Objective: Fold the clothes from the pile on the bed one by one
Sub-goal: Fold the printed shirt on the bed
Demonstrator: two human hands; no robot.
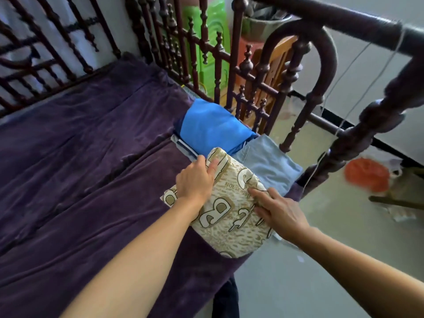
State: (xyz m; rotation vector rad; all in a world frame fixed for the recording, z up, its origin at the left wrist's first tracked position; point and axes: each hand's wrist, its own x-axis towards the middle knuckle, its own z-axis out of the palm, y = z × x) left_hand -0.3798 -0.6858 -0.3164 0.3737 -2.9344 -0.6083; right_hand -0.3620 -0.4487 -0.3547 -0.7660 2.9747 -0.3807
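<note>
A folded beige garment [226,222] printed with big letters lies at the right edge of the purple bed [87,157]. My left hand [195,180] rests on its left side, index finger stretched over the top fold. My right hand [277,210] presses flat on its right side with fingers straight. Behind it lie a folded light blue denim piece [273,166] and a bright blue folded garment [211,125], stacked near the bed rail.
Dark carved wooden rails [247,72] run along the back and right of the bed, with a thick post [358,138] at right. Beyond are a green plastic stool [213,42], a metal pot, an orange bag [367,175] on the floor and dark cloth below the bed edge.
</note>
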